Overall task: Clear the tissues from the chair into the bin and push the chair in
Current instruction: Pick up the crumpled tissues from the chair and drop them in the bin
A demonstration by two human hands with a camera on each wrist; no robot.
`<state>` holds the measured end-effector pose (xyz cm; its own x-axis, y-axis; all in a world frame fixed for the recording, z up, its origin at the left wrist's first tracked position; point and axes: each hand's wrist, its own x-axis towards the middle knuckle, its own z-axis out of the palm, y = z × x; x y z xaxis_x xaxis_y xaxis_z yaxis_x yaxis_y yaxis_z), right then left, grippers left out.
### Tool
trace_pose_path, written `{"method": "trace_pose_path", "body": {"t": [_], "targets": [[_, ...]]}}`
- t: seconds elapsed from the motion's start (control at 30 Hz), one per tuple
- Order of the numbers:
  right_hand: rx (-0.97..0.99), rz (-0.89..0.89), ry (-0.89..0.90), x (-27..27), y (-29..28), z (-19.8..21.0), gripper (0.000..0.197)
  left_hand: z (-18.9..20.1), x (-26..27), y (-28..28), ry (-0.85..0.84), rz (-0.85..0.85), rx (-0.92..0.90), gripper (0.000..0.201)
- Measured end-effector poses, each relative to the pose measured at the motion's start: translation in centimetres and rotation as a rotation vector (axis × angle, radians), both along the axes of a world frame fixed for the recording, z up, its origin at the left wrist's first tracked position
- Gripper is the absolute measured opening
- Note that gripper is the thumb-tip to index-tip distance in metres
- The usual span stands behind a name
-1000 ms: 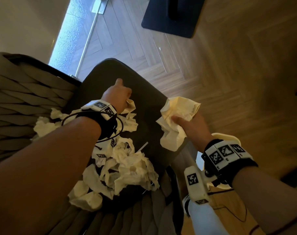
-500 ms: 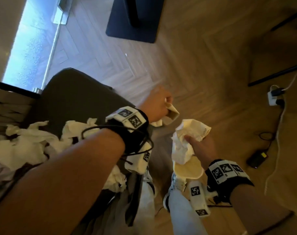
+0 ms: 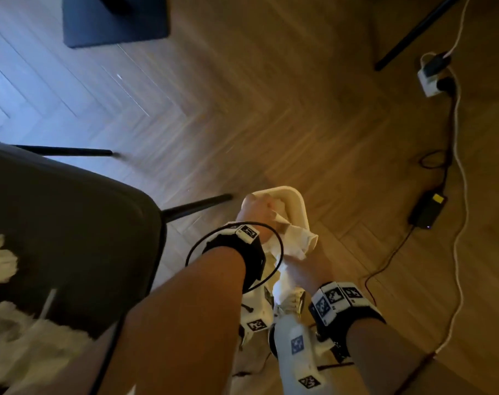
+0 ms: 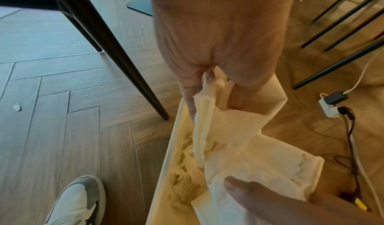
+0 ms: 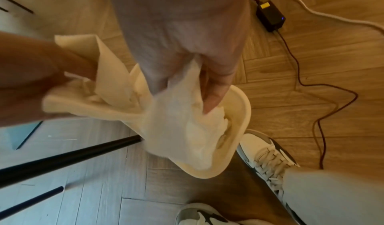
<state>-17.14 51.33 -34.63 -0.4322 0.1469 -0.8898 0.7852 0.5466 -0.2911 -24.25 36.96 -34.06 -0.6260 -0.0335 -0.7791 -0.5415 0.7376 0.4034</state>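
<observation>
Now both hands hang down over the bin [image 3: 298,206] on the floor by the chair [image 3: 71,223]. L hand [image 3: 254,212] pinches a tissue [image 4: 204,113]; R hand [image 5: 187,39] grips another tissue [image 5: 187,121]. 1 sec ago L hand was picking at the seat pile [image 3: 28,323] & R was up high.

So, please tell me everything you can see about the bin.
The bin is small and cream, apparently plastic, with a rounded rim. It stands open on the wooden floor, beside the chair leg and a shoe. Crumpled tissues lie inside. Both hands hold tissues over its mouth.
</observation>
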Motion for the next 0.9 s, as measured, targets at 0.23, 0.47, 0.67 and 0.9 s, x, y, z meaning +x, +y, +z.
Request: {"method": "trace_pose_path", "body": {"t": [0.23,0.47,0.67,0.9], "targets": [[-0.078,-0.096,-0.067,0.8,0.6,0.6,0.091,-0.9,2.1,-0.4,-0.060,-0.056,-0.073,0.067],[-0.128,0.218,0.066,-2.8,-2.3,9.1,0.046,9.2,0.1,-2.8,-0.008,0.044,-0.090,0.031],[-0.247,0.620,0.238,-5.9,-9.9,18.2,0.019,22.6,-2.9,-10.2,0.089,0.704,0.376,0.009],[-0.317,0.951,0.301,-7.0,-19.8,20.1,0.024,26.8,2.9,-28.7,0.276,0.448,-0.070,0.019]]}}
